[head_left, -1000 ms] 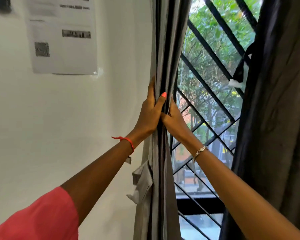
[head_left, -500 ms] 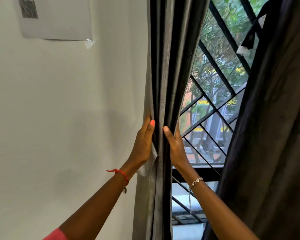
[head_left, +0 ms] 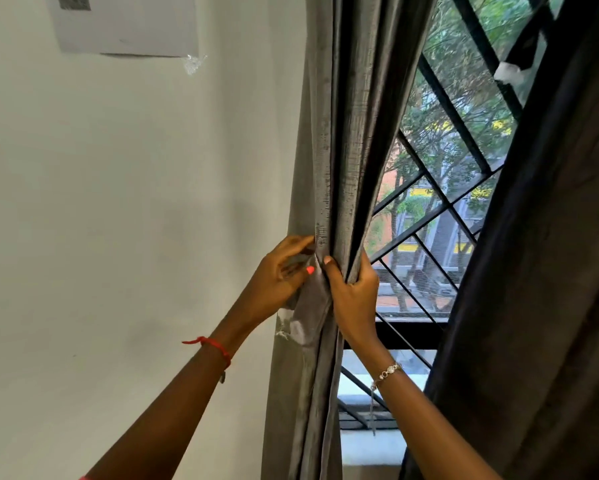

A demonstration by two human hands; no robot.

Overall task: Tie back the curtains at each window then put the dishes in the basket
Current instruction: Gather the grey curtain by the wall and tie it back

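White wall (head_left: 118, 202) beside black-barred window (head_left: 440, 209). Left hand (head_left: 277, 275) pinches edge of gathered grey fabric curtain (head_left: 346, 133); right hand (head_left: 355, 299) fingers (head_left: 365, 271) curled tight round folds.

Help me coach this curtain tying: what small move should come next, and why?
Probably draw the pale strip across the front of the curtain. The right hand grips the gathered folds, the left hand seems to pinch the strip at the curtain's left edge, and nothing is wrapped round the bunch yet.
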